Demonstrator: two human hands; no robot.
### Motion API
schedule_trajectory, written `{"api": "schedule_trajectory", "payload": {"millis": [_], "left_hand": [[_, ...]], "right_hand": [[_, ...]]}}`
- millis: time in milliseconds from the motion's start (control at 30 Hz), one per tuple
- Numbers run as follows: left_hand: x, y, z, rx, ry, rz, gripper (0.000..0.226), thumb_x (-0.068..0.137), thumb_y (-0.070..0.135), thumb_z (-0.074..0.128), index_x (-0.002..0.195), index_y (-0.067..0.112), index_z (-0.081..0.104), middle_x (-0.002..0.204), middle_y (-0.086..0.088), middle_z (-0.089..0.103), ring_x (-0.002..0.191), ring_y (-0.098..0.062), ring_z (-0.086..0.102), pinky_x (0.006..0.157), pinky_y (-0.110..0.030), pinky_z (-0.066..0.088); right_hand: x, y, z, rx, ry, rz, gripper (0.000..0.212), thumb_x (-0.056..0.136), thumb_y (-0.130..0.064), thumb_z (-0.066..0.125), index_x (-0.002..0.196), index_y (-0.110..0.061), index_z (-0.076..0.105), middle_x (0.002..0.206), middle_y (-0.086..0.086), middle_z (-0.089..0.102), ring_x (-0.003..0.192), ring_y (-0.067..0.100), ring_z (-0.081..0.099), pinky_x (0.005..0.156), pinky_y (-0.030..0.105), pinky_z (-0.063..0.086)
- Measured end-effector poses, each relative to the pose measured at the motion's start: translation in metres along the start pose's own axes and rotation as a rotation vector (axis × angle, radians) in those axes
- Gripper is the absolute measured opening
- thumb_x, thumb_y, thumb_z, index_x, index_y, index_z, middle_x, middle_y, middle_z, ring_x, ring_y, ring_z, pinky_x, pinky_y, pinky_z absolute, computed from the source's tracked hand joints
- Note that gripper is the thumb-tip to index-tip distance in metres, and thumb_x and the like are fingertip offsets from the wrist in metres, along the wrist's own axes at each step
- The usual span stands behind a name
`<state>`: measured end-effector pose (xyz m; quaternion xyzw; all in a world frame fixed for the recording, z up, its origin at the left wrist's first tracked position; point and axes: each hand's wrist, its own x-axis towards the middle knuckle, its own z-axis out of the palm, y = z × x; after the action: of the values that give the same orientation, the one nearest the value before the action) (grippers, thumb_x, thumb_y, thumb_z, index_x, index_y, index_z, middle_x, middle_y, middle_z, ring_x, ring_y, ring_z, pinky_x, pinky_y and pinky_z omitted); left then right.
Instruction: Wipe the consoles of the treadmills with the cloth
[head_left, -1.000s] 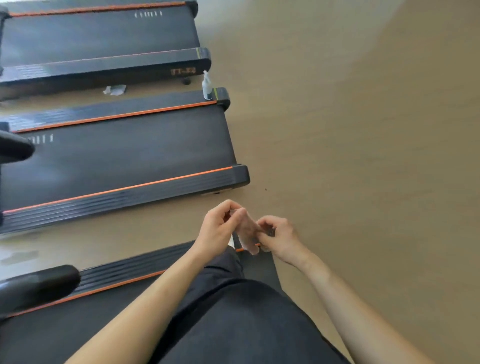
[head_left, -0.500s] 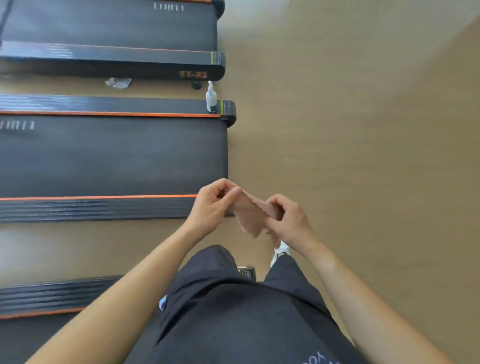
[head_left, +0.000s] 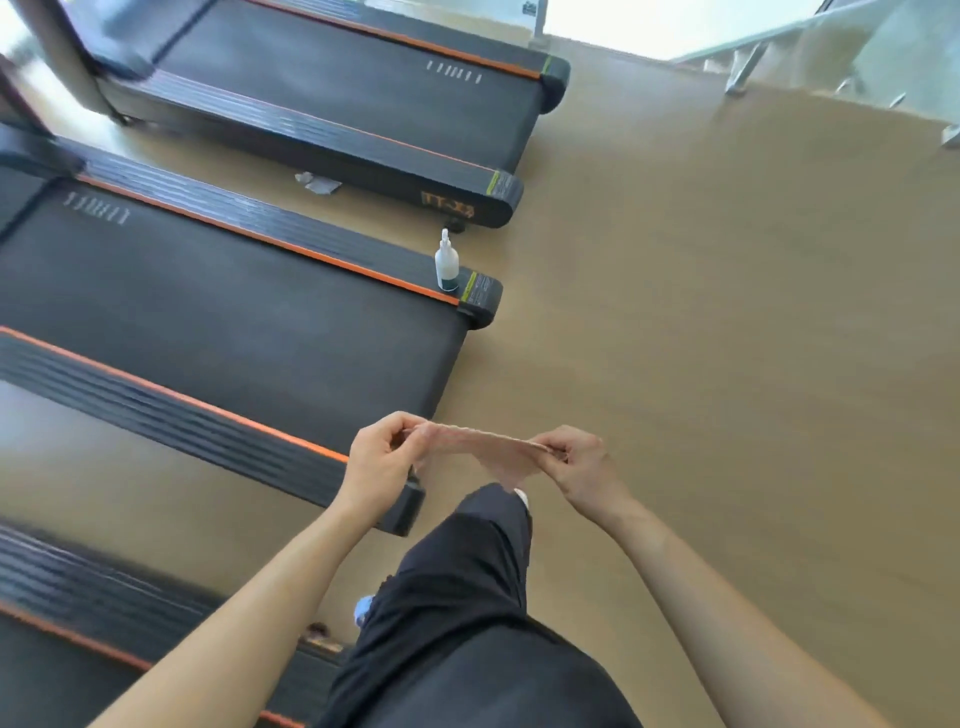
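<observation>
A white spray bottle (head_left: 446, 261) stands upright. A crumpled white scrap (head_left: 317, 182) lies on the tan floor (head_left: 727, 338). Glass railing (head_left: 852, 47) crosses the far right corner.

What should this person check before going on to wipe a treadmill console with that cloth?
1. Cloth in hand: ok, left hand and right hand each pinch an end.
2. Cloth spread flat: ok, stretched between the hands.
3. Console within reach: cannot tell, none in view.
4. Spray bottle handy: ok, upright on the middle treadmill's rear corner.
5. Floor ahead free of clutter: ok, though a crumpled scrap lies between the far treadmills.
</observation>
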<state>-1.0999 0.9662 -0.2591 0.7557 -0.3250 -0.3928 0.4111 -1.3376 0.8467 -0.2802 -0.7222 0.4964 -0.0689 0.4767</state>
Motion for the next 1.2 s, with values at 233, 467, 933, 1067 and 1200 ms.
{"api": "schedule_trajectory", "payload": {"millis": [233, 467, 933, 1067, 1200], "left_hand": [[0.103, 0.001, 0.103, -0.204, 0.145, -0.256, 0.014, 0.101, 0.024, 0.064, 0.095, 0.024, 0.077, 0.090, 0.008, 0.076, 0.087, -0.007, 0.069, 0.077, -0.026, 0.054], [0.224, 0.035, 0.138, -0.289, 0.229, -0.320, 0.012, 0.099, 0.021, 0.067, 0.092, 0.021, 0.076, 0.087, 0.000, 0.074, 0.078, -0.010, 0.063, 0.071, -0.025, 0.050], [0.493, 0.072, 0.040, -0.302, 0.669, -0.441, 0.013, 0.098, 0.022, 0.066, 0.099, 0.015, 0.076, 0.081, 0.003, 0.071, 0.073, -0.008, 0.063, 0.069, -0.022, 0.050], [0.552, 0.048, 0.026, -0.262, 0.749, -0.534, 0.016, 0.099, 0.028, 0.066, 0.101, 0.016, 0.077, 0.087, 0.006, 0.070, 0.079, -0.007, 0.060, 0.079, -0.026, 0.050], [0.592, 0.003, 0.031, -0.205, 0.731, -0.631, 0.016, 0.098, 0.029, 0.066, 0.103, 0.017, 0.075, 0.097, 0.006, 0.072, 0.092, -0.010, 0.065, 0.087, -0.027, 0.050]], "right_hand": [[0.138, 0.035, -0.085, -0.149, -0.155, 0.003, 0.012, 0.098, -0.019, 0.067, 0.098, -0.018, 0.079, 0.087, -0.008, 0.062, 0.083, 0.005, 0.058, 0.070, 0.011, 0.040], [0.268, 0.016, -0.152, -0.312, -0.227, -0.019, 0.009, 0.096, -0.015, 0.068, 0.096, -0.014, 0.077, 0.083, -0.005, 0.068, 0.077, 0.009, 0.060, 0.064, 0.007, 0.040], [0.626, -0.126, -0.111, -0.328, -0.370, -0.278, 0.009, 0.094, -0.021, 0.069, 0.095, -0.015, 0.076, 0.088, -0.001, 0.071, 0.087, 0.018, 0.064, 0.080, 0.030, 0.050], [0.703, -0.132, -0.073, -0.417, -0.483, -0.315, 0.012, 0.095, -0.022, 0.067, 0.097, -0.014, 0.075, 0.099, 0.004, 0.076, 0.094, 0.021, 0.068, 0.082, 0.032, 0.051], [0.749, -0.107, -0.033, -0.522, -0.554, -0.315, 0.015, 0.095, -0.018, 0.062, 0.100, -0.013, 0.075, 0.104, 0.006, 0.074, 0.097, 0.025, 0.067, 0.078, 0.027, 0.044]]}}
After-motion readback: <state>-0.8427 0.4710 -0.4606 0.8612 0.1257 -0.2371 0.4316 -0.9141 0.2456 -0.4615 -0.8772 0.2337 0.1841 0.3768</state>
